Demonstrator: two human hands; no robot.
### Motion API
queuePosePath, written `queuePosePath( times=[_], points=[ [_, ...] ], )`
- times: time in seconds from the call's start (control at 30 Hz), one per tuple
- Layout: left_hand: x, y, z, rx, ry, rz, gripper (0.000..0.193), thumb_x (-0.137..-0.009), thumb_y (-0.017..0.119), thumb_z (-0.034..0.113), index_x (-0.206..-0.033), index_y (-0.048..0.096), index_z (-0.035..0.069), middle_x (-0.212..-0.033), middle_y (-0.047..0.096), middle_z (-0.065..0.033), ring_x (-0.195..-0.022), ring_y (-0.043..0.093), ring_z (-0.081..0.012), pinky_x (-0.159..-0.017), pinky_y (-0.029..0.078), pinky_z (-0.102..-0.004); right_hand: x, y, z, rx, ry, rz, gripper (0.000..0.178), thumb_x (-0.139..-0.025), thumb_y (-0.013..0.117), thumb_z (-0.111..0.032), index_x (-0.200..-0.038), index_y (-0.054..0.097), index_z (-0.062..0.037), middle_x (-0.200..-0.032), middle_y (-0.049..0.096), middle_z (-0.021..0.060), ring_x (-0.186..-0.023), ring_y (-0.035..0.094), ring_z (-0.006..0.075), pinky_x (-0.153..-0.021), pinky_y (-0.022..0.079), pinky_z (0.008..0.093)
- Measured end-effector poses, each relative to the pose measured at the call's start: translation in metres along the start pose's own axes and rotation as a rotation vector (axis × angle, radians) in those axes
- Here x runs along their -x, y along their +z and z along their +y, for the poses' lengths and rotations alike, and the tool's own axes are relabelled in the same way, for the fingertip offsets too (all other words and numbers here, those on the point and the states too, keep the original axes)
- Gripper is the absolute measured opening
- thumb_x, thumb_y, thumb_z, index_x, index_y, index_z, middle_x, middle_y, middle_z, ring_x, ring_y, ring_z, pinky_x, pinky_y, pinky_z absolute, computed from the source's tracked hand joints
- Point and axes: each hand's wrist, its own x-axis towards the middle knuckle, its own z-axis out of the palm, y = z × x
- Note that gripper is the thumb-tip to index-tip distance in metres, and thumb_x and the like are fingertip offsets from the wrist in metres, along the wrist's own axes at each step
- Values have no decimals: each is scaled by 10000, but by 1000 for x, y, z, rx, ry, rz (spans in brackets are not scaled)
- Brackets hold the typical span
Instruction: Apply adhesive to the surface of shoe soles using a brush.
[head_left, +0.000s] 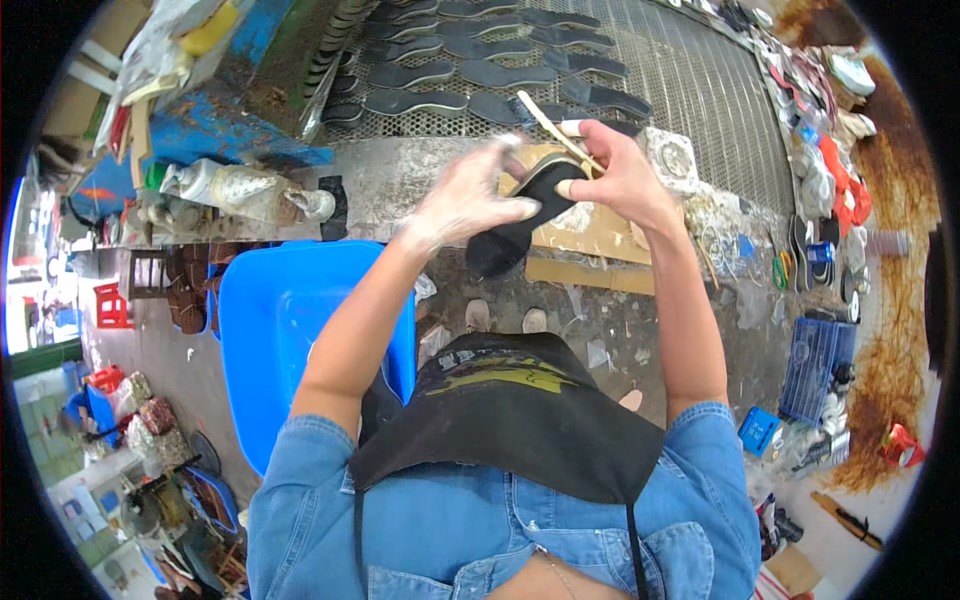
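Observation:
In front of me, above the bench edge, I hold a black shoe sole piece (545, 200) with a pale edge around its upper end. My right hand (630, 180) is closed on that end, its thumb on the face; pale coverings wrap the thumb and index fingertips. A narrow cream strip (548, 122) sticks out from the right fingers toward the upper left. My left hand (468, 195) is on the piece's left side with its thumb across the black face; its other fingers are smeared by motion. Behind my hands, dark soles (415, 103) lie in rows on a mesh rack.
A tan board (590, 235) lies on the bench below my hands. At the right stands a glue-crusted white container (670, 158). White bottles (250, 190) lie to the left, above a large blue plastic bin (262, 340). Scissors (781, 268) and a blue crate (815, 370) are at far right.

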Motion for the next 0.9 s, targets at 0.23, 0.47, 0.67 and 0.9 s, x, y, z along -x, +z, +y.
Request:
queuePosePath(
  times=[0.23, 0.47, 0.67, 0.9],
  points=[
    [-9, 0, -9, 178, -103, 166, 623, -691, 790, 293, -1204, 565, 19, -879, 651, -78, -768, 612, -143, -685, 501, -319, 25, 17, -4, 315, -44, 580, 352, -775, 730, -140, -1096, 643, -24, -878, 648, 70, -758, 613, 144, -647, 476, 280],
    [-10, 6, -22, 413, -110, 363, 530, -658, 792, 240, -1109, 592, 47, -849, 673, -96, -747, 642, -169, -718, 524, -315, 32, 38, -30, 552, -282, 620, 304, -789, 666, -68, -1093, 686, -58, -857, 638, 119, -729, 623, 281, -661, 485, 345],
    [-11, -7, -13, 779, -133, 296, 488, -729, 764, 169, -1163, 577, 43, -951, 646, -24, -818, 601, -117, -705, 507, -280, 31, 28, -31, 428, -165, 681, 252, -776, 680, -113, -1019, 687, -45, -804, 618, 97, -702, 598, 247, -642, 452, 356],
    [-12, -23, -5, 876, -210, 258, 352, -755, 737, 216, -1061, 602, 104, -879, 601, 44, -713, 507, -31, -555, 374, -204, 63, 17, -33, 526, -130, 365, 253, -758, 689, -86, -1004, 709, -34, -721, 582, 89, -617, 561, 208, -582, 426, 326]
  ],
)
